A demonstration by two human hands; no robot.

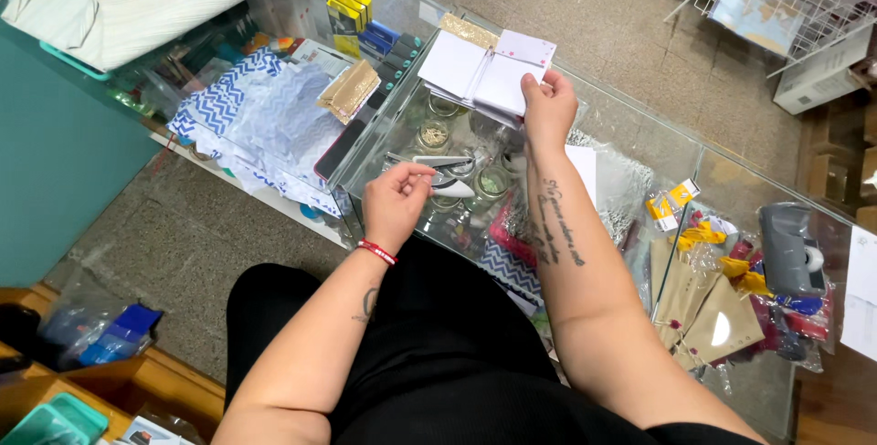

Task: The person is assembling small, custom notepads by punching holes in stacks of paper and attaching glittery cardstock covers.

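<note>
Here, at the glass counter's [639, 148] far edge, the right hand [546, 109] pinches a fanned stack of white cards [480, 75] that could slip and scatter, while the left hand [395, 203], fingers clamped, grips a silver stapler [446, 175].

White cards [480, 75]; blue-and-white zigzag paper [242, 107]; red bracelet [376, 251]; yellow boxes [347, 11]; grey tape dispenser [787, 248].
</note>
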